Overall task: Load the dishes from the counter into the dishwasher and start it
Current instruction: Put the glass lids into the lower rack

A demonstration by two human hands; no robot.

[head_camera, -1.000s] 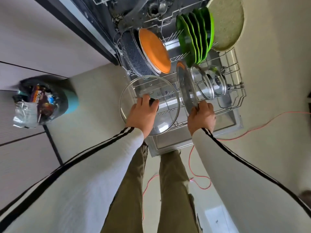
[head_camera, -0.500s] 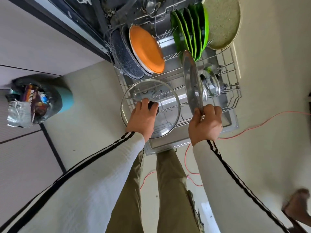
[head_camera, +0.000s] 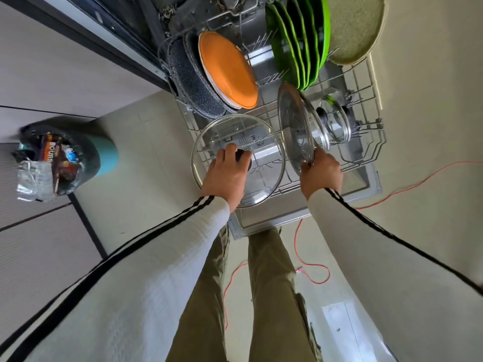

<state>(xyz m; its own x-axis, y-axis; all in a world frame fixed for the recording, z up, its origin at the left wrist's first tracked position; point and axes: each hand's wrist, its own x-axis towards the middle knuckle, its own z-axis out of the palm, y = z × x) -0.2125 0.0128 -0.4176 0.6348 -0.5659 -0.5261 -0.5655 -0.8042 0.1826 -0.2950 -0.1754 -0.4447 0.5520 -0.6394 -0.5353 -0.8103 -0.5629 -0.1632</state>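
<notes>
**Two glass lids, each held a different way**

The left hand (head_camera: 226,176) is closed on the black knob (head_camera: 244,159) of a large glass lid (head_camera: 239,159), which lies nearly flat over the front of the lower dishwasher rack (head_camera: 366,121). The right hand (head_camera: 321,172) is pinched on the lower rim of a second glass lid (head_camera: 295,129), which stands on edge among the rack wires, just beside a smaller lid (head_camera: 335,122) already in place.

Both lids look stiff, rather heavy and fragile; I judge that the glass is smooth and would slip easily, more so if wet. The knob gives the safest hold. The rim grip is good only for steering, so the lid should lean on the wires before it is released. Knocking glass on glass, or on the orange plate (head_camera: 227,69), could chip it.
</notes>
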